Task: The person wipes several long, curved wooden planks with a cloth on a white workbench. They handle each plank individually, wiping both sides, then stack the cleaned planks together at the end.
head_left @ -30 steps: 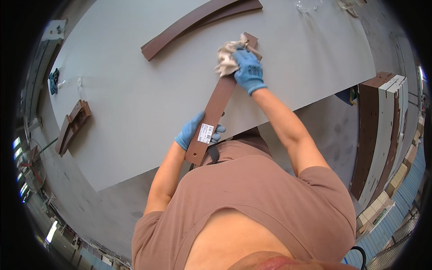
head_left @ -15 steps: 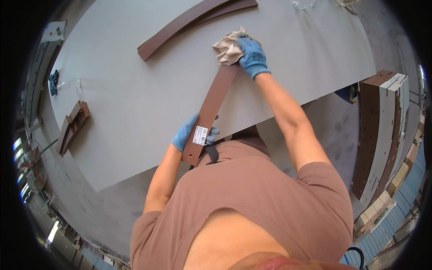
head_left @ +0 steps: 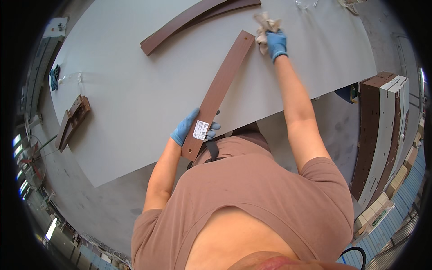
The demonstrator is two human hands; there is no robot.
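Observation:
A brown wooden board (head_left: 222,83) slants from the table's near edge toward the far right, with a hole close to each end and a white label near its lower end. My left hand (head_left: 194,128), in a blue glove, is wrapped around that lower part, fingertips showing on the right side. To the right of the board's far end, my right hand (head_left: 276,43), also gloved in blue, grips a crumpled cream cloth (head_left: 263,32). The cloth is close beside the board's end; whether they touch I cannot tell.
Curved brown boards (head_left: 182,27) lie at the far side of the grey table (head_left: 135,108). Short brown pieces (head_left: 72,121) rest at its left edge, near a dark glove (head_left: 54,77) and a clear bottle (head_left: 71,78). At right stands a stack of brown and white panels (head_left: 380,135).
My right hand has moved right and farther away with the cloth, off the board's far end, which now shows its hole. My left hand keeps its hold.

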